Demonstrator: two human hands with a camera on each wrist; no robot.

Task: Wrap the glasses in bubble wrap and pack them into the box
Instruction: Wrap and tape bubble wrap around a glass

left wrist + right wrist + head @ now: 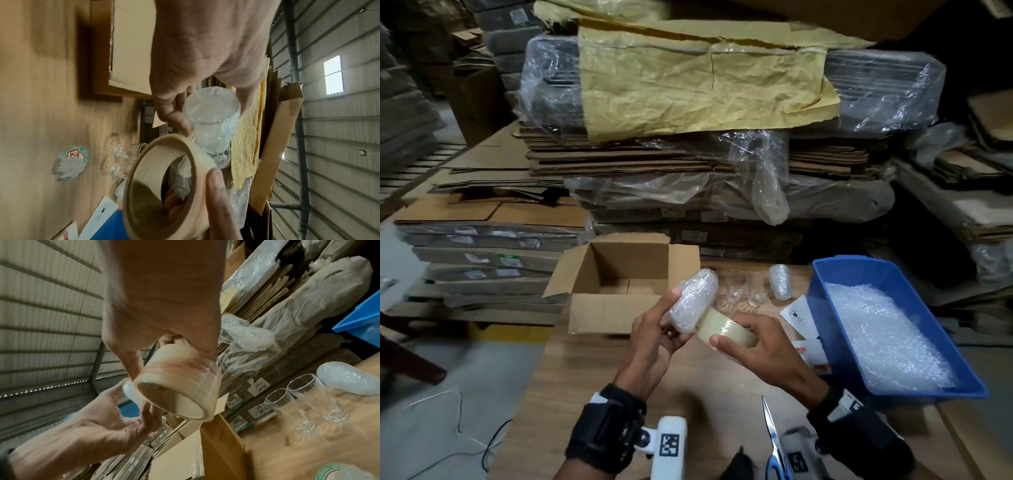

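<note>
Holding bubble-wrapped glass above wooden worktop with left hand, fingers curled round it; right hand gripping beige tape roll against it, near open cardboard box.

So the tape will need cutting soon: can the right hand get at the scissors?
Probably yes, once free: the scissors lie uncovered on the table just inside the right hand, which now grips the tape roll.
</note>
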